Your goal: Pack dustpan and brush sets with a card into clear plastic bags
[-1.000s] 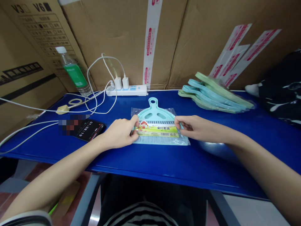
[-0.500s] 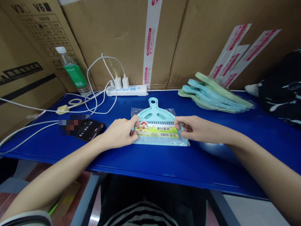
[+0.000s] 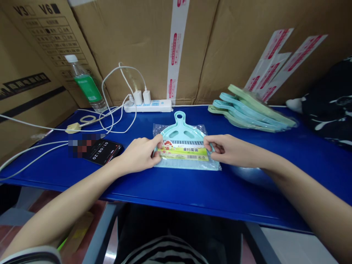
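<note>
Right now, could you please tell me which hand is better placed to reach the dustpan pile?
Probably the right hand: it is at the right edge of the held dustpan, nearer the pile. The left hand is at the opposite edge, nearer the phone.

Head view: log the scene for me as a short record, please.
Left hand: pinches the left edge of the bagged dustpan
Right hand: fingers curled at its right edge
Bagged dustpan: light blue, handle pointing away from the person
Back right: pile of green and blue dustpans
Back: power strip, bottle to its left
Left: phone
Surface: blue table
</note>
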`<control>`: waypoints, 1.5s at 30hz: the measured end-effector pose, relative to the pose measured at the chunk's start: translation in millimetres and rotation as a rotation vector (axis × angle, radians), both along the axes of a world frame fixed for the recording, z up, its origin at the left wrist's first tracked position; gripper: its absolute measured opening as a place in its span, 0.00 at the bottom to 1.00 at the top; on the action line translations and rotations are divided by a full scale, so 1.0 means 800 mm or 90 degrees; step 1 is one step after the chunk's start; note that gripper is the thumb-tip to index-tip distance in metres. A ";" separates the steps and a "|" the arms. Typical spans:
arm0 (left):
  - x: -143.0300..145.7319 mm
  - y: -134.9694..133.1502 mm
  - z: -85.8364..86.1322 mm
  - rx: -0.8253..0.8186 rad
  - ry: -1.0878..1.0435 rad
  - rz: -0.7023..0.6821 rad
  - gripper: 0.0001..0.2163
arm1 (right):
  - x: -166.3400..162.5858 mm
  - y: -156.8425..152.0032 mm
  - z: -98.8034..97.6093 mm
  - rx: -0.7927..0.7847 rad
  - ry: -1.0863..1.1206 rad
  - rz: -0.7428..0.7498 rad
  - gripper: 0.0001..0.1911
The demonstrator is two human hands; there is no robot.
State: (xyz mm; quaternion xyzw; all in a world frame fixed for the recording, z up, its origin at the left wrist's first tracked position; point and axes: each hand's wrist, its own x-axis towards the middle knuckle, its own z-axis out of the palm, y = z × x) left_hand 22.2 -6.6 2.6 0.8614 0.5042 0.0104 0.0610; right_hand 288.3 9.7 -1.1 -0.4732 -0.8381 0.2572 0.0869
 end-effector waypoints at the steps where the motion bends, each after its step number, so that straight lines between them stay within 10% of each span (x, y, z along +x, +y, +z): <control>1: 0.000 0.000 0.000 0.001 0.006 0.001 0.09 | 0.000 0.000 0.000 -0.001 -0.002 -0.003 0.03; 45: 0.000 -0.001 -0.003 0.028 0.029 -0.026 0.17 | 0.005 0.003 -0.004 -0.011 0.000 0.020 0.04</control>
